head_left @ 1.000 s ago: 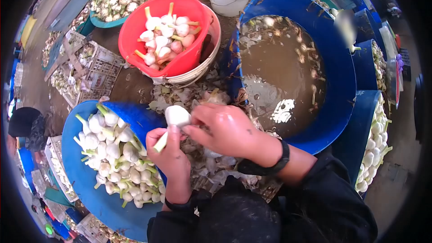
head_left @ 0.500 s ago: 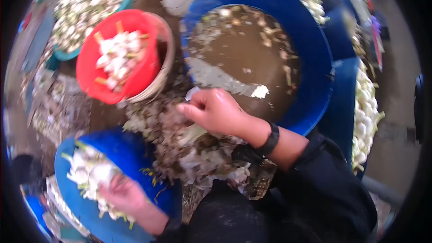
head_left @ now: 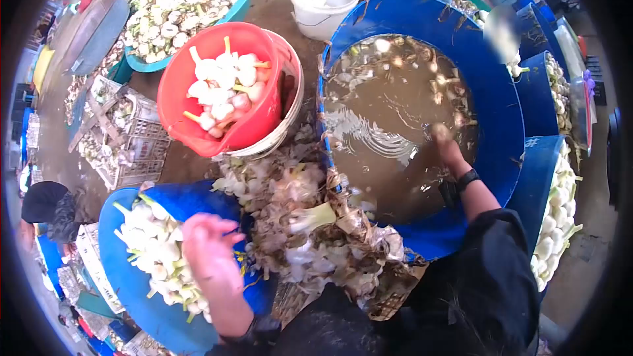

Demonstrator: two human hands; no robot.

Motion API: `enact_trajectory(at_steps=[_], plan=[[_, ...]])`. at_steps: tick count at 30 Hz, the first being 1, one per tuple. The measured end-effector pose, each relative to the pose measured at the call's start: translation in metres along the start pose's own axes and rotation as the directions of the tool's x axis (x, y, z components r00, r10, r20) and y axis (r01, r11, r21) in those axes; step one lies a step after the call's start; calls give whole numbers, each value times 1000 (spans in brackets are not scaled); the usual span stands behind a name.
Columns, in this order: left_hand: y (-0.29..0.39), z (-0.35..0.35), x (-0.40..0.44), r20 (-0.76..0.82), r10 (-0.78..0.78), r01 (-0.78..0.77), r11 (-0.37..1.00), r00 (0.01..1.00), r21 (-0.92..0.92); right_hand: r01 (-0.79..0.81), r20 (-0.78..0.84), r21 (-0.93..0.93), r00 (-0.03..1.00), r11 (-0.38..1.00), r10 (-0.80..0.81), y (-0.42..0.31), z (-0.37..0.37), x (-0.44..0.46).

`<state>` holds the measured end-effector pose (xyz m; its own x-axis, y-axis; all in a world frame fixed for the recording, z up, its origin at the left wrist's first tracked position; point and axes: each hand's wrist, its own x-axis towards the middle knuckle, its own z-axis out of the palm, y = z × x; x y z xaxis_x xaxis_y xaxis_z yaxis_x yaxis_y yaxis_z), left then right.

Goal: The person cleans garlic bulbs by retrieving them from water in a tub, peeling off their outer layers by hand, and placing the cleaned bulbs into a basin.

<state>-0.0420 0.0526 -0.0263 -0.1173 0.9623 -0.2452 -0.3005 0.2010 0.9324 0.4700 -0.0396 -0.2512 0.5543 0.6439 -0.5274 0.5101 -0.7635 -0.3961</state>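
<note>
My left hand [head_left: 211, 247] is raised over the right side of the light blue tub [head_left: 122, 277] of white garlic [head_left: 155, 240], fingers apart and slightly curled, holding nothing. My right hand [head_left: 446, 147] reaches into the blue basin [head_left: 498, 125] of muddy water; its fingertips are at or under the surface, and what they hold, if anything, is hidden. Garlic bulbs [head_left: 440, 86] float near the far and right walls of the basin. Between the two hands lies a heap of peeled garlic skins [head_left: 297, 224].
A red bucket [head_left: 175, 102] of garlic rests in a white bucket [head_left: 293, 102]. Beyond stand another white bucket [head_left: 316, 23], a teal tub [head_left: 244, 10] and a crate [head_left: 142, 132]. Garlic [head_left: 554, 217] fills a container at right. Other people are at the far left and top.
The peeled bulb has left my left hand, which moved from the centre to the tub and rose slightly. My right hand went from above the skins into the basin's water.
</note>
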Motion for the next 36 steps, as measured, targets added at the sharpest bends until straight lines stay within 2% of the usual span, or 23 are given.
enact_trajectory(at_steps=[1, 3, 5, 7, 9, 11, 14, 15, 17, 19, 20, 21, 22, 23, 25, 27, 28, 29, 31, 33, 34, 35, 36], plan=[[-2, 16, 3, 165, -41, 27, 996, 985, 88, -124, 99, 250, 990, 960, 102, -91, -21, -55], [-6, 49, 5, 414, -266, 175, 953, 871, 247, 133, 71, 409, 982, 903, -177, -133, -17, -86], [-18, 71, 5, 510, -410, 189, 883, 756, 429, 455, -42, 481, 865, 749, -499, -200, -16, -148], [-27, 83, 5, 518, -437, 164, 856, 735, 490, 827, -180, 165, 560, 537, -808, -243, -10, -191], [-34, 81, 5, 521, -401, 204, 896, 753, 394, 926, 37, -5, 378, 378, -925, -272, -9, -214], [-38, 80, 5, 435, -138, -41, 925, 890, 377, 939, 2, -49, 341, 341, -940, -283, 8, -227], [-34, 64, 4, 333, -168, 58, 947, 928, 316, 939, 32, -243, 257, 242, -966, -288, 29, -237], [-34, 60, 3, 329, -170, 63, 948, 929, 313, 940, 38, -243, 257, 240, -966, -290, 34, -238], [-31, 52, 3, 243, -368, 303, 915, 898, 266, 933, 42, -201, 312, 298, -949, -292, 40, -240], [-36, 45, 5, 269, -409, 351, 905, 872, 239, 930, 94, -116, 360, 349, -928, -296, 40, -233], [-38, 43, 6, 326, -420, 392, 907, 847, 152, 791, 229, 181, 544, 585, -807, -296, 39, -230], [-39, 41, 6, 384, -425, 435, 898, 820, 65, 508, 410, 412, 638, 757, -651, -296, 40, -226], [-38, 40, 6, 420, -416, 437, 898, 807, 50, 320, 497, 512, 646, 797, -579, -293, 44, -221], [-36, 39, 7, 425, -418, 442, 896, 803, 47, 319, 497, 507, 651, 801, -573, -293, 43, -220], [-30, 34, 12, 452, -316, 278, 949, 834, 150, 235, 462, 670, 610, 704, -643, -295, 41, -220], [-33, 19, 23, 474, -341, 229, 932, 812, 280, 267, 414, 701, 603, 661, -682, -301, 36, -230], [-35, 15, 22, 472, -362, 112, 871, 804, 478, 635, 193, 560, 525, 532, -829, -299, 42, -230], [-31, 17, 22, 467, -382, -14, 762, 798, 648, 893, 13, 304, 344, 331, -939, -298, 45, -229], [-21, 25, 11, 414, -457, 7, 678, 788, 735, 893, 7, 276, 368, 356, -930, -299, 49, -228], [-21, 30, -2, 507, -59, -389, 568, 860, 725, 483, 228, 481, 737, 732, -637, -300, 59, -222], [-16, 32, -7, 558, -2, -470, 536, 830, 701, 283, 336, 614, 751, 737, -568, -301, 59, -215], [-20, 29, -6, 559, -7, -468, 539, 829, 701, -60, 539, 635, 749, 770, -385, -313, 43, -220], [-26, 24, -2, 660, 141, -649, 417, 738, 636, -104, 573, 640, 725, 761, -383, -310, 47, -214]])
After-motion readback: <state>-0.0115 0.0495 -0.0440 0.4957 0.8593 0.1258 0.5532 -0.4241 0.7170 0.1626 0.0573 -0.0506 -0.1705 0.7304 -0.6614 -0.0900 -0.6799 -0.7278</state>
